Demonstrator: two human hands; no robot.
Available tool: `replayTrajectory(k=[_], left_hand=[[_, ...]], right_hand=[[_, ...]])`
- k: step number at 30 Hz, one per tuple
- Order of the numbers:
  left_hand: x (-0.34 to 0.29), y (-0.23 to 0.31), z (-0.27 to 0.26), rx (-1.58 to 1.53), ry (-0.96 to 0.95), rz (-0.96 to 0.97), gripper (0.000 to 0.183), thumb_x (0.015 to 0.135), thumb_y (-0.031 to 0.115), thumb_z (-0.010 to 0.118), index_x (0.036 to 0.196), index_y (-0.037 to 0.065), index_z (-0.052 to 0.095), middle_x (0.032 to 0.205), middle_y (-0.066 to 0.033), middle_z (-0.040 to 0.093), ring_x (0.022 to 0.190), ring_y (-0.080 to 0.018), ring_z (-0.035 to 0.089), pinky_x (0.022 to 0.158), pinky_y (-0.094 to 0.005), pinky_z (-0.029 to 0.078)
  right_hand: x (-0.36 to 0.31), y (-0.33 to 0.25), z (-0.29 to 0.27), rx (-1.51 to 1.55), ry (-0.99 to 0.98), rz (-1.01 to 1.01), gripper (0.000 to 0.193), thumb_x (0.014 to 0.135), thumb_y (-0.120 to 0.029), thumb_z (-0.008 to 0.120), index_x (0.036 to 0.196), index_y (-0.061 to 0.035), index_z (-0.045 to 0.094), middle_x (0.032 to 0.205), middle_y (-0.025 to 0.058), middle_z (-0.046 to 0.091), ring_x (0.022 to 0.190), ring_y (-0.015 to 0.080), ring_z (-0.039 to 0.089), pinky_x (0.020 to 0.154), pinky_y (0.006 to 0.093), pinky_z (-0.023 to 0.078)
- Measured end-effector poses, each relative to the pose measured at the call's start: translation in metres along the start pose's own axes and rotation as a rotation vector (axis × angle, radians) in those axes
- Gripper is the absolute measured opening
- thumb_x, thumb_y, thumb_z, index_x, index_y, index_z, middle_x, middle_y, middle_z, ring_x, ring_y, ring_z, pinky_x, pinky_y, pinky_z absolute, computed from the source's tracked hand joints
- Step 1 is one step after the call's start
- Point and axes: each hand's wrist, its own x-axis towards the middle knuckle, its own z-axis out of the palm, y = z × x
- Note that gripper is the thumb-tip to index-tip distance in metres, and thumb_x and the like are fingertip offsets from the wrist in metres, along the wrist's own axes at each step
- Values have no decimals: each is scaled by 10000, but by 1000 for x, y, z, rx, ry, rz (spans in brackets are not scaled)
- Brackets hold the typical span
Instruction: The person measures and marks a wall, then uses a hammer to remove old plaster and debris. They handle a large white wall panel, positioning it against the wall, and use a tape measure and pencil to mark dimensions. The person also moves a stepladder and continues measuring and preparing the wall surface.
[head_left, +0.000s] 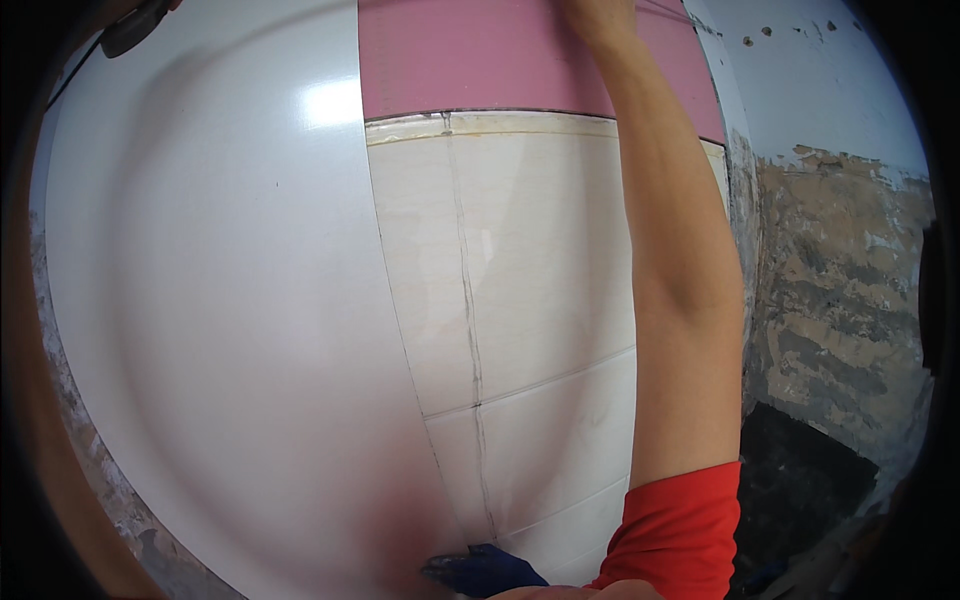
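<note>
left half of the frame: a glossy white panel (240, 250), its right edge alongside cream tiles (540, 250) at centre. top centre: a pink board (470, 60) above the tiles. right of centre: a bare right arm (685, 250) with a red sleeve (680, 520); the right hand (598, 14) is cut off by the top edge. bottom centre: a dark blue shape (485, 570), possibly a glove. right: a rough, patchy wall (830, 270).
</note>
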Motion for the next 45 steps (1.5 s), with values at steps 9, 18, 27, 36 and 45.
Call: replayTrajectory(k=[9,18,27,36,45], left_hand=[[-14,87,35,351,203,-350,364,1018,333,647,778,83,754,744,-34,705,664,-160,628,646,-348,484],[34,58,52,405,281,-116,415,998,378,629,816,33,771,815,-148,741,789,-292,683,793,-439,522],[87,-7,74,602,304,157,471,985,411,595,914,-16,782,977,-239,756,936,-427,709,873,-514,529],[95,11,75,561,300,-88,441,959,354,594,929,-43,782,990,-272,749,951,-445,711,879,-527,528],[104,33,79,575,370,-257,375,922,287,605,973,-36,788,1061,-253,755,989,-434,718,889,-510,545]], right_hand=[[2,7,2,72,41,12,281,931,-138,661,1191,-60,733,1153,243,727,1110,428,683,953,510,542],[9,40,22,54,0,85,260,980,-178,606,1178,-59,726,1147,256,715,1112,445,671,948,527,536],[6,56,48,4,11,-18,455,1026,-163,512,1464,-57,572,1475,295,556,1347,452,548,1118,491,458],[-30,16,29,24,61,-13,451,1041,-214,538,1422,23,582,1423,292,599,1338,456,554,1122,485,457],[-85,-74,-18,252,-72,-4,417,1047,-261,541,1332,16,671,1420,230,628,1322,397,584,1122,457,462]])
